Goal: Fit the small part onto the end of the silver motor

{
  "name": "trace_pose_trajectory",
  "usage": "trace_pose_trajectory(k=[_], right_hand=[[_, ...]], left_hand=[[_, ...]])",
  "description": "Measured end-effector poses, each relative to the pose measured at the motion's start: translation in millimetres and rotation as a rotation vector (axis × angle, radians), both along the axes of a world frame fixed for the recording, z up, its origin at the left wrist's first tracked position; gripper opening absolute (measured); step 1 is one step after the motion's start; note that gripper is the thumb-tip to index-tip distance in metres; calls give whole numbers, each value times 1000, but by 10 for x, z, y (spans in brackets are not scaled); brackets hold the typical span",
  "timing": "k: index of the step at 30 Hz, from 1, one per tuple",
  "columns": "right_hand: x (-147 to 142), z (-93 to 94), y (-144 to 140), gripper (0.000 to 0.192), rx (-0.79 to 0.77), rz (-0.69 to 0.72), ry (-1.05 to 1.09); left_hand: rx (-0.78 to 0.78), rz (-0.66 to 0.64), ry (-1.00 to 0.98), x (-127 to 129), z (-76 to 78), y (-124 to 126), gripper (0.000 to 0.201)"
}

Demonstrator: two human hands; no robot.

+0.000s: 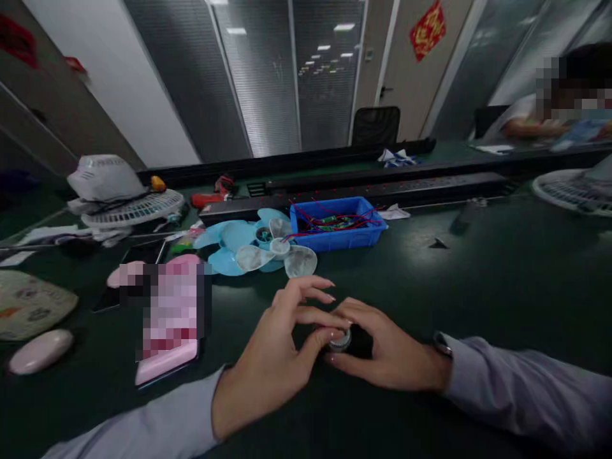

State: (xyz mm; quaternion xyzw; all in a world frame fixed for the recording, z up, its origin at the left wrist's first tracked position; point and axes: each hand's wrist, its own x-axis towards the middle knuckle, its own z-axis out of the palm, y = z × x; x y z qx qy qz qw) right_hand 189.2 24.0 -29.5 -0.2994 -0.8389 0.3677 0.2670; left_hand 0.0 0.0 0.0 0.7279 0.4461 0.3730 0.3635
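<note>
Together, left hand [275,363] and right hand [382,350] pinch perhaps a cap [340,341]

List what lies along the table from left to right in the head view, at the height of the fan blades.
White fan housing on its grille → light blue fan blade → clear fan blade → blue bin of wired boards → white fan grille.

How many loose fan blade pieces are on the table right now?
2. A light blue fan blade lies left of the blue bin, and a clear fan blade rests overlapping it in front. More may be hidden under the clutter at left.
</note>
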Motion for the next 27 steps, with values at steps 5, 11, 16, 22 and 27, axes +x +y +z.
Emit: trace_pose_trajectory(k=[5, 11, 16, 22, 27], right_hand=[[2, 29, 7, 13, 12, -2, -36], [14, 48, -2, 17, -39, 24, -10], [23, 56, 11, 23, -85, 48, 27], [31, 60, 23, 34, -116, 50, 38], [8, 66, 27, 16, -76, 43, -5]], left_hand=[[46, 34, -8, 13, -23, 21, 30], [94, 118, -29, 45, -45, 10, 33], [182, 183, 11, 78, -75, -20, 25], [176, 254, -20, 114, -120, -37, 26], [34, 165, -117, 62, -93, 14, 51]])
